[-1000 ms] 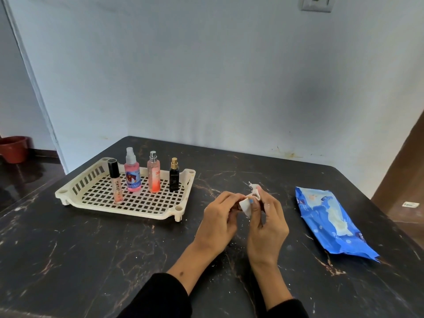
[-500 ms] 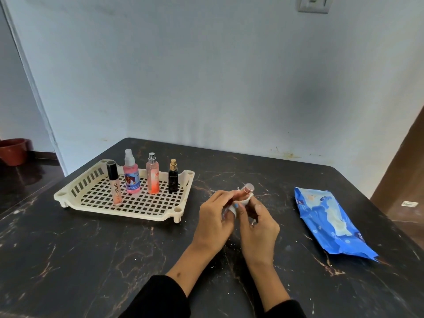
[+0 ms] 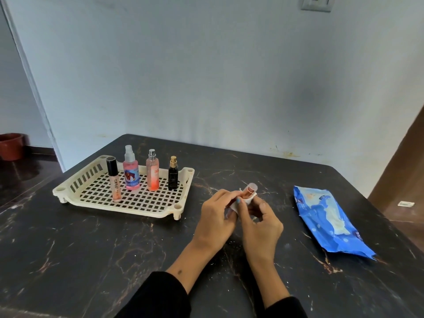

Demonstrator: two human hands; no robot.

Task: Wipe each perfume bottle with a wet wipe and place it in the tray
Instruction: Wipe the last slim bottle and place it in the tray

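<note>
A small perfume bottle with a rose-gold cap (image 3: 251, 188) tilts up between my two hands above the dark table. My left hand (image 3: 214, 220) grips its lower end, which is hidden. My right hand (image 3: 261, 222) pinches a white wet wipe (image 3: 236, 205) wrapped round the bottle's body, thumb pressed on it. The cream slotted tray (image 3: 75, 182) sits to the left. In it stand a lip gloss tube (image 3: 114, 180), a pink spray bottle (image 3: 131, 172), an orange-pink spray bottle (image 3: 152, 173) and a small black bottle (image 3: 173, 175).
A blue pack of wet wipes (image 3: 330, 220) lies on the table to the right of my hands. The wall runs close behind the dark marble table (image 3: 91, 249). A brown pot (image 3: 10, 146) stands on the floor at far left.
The wipe has slid down the bottle, so the rose-gold cap now shows above my fingers. Both hands shifted slightly left and nearer to me.
</note>
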